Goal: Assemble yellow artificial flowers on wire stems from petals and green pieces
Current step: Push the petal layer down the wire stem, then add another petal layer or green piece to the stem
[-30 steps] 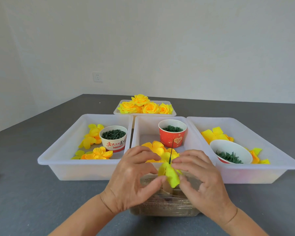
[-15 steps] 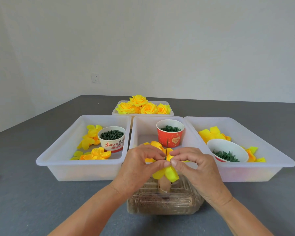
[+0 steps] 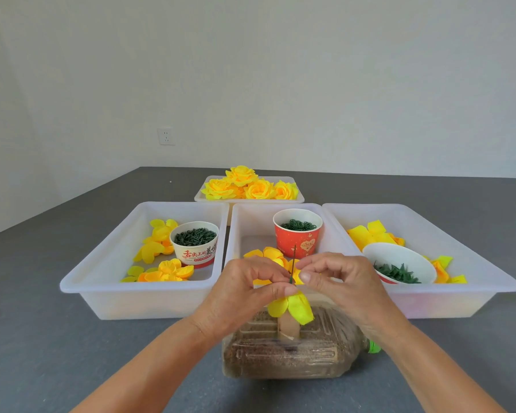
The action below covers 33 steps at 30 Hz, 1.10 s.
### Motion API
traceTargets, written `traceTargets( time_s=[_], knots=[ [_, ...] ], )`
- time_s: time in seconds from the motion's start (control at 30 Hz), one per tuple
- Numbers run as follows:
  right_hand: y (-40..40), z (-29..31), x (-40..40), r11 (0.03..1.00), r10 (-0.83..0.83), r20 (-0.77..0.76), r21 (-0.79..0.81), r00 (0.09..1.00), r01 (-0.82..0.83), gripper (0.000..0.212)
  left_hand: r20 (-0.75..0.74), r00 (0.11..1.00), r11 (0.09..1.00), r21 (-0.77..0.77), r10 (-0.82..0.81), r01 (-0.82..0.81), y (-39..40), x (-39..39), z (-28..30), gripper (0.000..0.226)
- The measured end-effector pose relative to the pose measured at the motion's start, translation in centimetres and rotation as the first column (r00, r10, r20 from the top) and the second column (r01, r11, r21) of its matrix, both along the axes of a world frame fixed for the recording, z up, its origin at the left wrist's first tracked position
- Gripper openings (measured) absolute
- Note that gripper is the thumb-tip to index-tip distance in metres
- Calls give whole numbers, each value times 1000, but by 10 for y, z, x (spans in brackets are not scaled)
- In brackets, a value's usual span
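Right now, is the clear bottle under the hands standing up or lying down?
Lying down: the bottle rests on its side on the table, green cap pointing right.

Glossy white plastic trays (image 3: 143, 305), matt cloth petals (image 3: 292, 305), paper cup (image 3: 298, 242), grey matt table (image 3: 42, 338).
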State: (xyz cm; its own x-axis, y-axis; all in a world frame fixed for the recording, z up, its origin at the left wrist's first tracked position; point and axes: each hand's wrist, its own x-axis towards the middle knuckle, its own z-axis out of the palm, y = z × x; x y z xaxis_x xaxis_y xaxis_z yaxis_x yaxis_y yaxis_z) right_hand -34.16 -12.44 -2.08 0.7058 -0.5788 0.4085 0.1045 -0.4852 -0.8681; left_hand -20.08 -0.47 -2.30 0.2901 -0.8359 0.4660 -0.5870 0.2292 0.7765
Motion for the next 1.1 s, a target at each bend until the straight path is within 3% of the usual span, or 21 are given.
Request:
traceTargets(
  time_s=[0.13,0.27,0.47,0.6,0.7,0.9,1.0,1.1],
  knots=[
    [-21,13,14,993,-118,24,10,993,118,17,-143,985,989,99,-92,106,-3,10,5,12],
    [-49,17,35,979,-205,-19,20,979,205,17,-298,938,971,101,-178,216,-9,22,15,26],
    [-93,15,74,948,-316,-141,-15,938,317,6,-327,941,996,28,91,-87,-56,46,23,26],
    [-116,13,99,905,-419,-268,-201,868,375,9,-111,969,973,98,220,-210,-92,62,19,30],
    [-131,15,117,877,-455,-386,-351,803,328,15,0,958,949,140,286,-283,-110,72,7,37],
    [-157,12,151,839,-473,-664,-540,579,66,25,-17,943,933,150,333,-327,-120,81,-4,33],
    [-164,4,162,793,-530,-696,-609,485,-7,27,-29,937,930,142,348,-340,-119,83,-5,32],
    [-169,0,169,793,-539,-705,-609,461,-6,24,-54,933,928,143,355,-344,-118,84,-6,33]
  ],
)
